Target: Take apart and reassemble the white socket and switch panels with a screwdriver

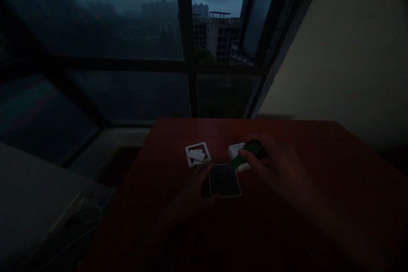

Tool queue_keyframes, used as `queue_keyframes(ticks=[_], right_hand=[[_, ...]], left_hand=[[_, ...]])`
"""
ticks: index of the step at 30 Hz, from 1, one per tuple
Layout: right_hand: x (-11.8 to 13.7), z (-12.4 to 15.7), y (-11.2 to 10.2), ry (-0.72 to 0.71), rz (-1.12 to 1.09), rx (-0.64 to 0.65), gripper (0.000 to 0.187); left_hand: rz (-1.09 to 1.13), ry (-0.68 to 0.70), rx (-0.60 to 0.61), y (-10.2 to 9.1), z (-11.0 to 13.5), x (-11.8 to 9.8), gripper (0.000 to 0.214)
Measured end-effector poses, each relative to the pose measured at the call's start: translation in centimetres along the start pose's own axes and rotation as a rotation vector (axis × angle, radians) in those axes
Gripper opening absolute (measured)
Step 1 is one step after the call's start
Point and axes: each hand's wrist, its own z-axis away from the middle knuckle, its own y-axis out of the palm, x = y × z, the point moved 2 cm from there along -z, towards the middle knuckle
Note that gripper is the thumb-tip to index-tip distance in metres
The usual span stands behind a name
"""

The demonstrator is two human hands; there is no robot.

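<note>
On the red-brown table lies a dark square piece with a thin pale rim (225, 182). My left hand (199, 185) is closed around its left side, fingers at the upper edge and thumb at the lower. My right hand (269, 157) is wrapped round a green tool (250, 151), perhaps a screwdriver. Its narrow end points down and left to the upper right corner of the dark square; in this dim light I cannot tell whether it touches. Partly hidden behind the tool is a white square piece (235, 149). Farther left lies a white square frame (188, 159) with small white rectangular pieces (196, 155) in it.
The wooden table (306, 136) stands before a dark-framed window (188, 66), with a pale wall (344, 63) at the right. A white cable (79, 236) runs along the lower left, beside the table. The room is very dim.
</note>
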Motion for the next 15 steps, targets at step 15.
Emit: queue_keyframes(ticks=[15], right_hand=[[1.5, -0.5, 0.1, -0.075, 0.21, 0.148, 0.023]], left_hand=[[0.0, 0.053, -0.002, 0.1, 0.0, 0.0, 0.079]])
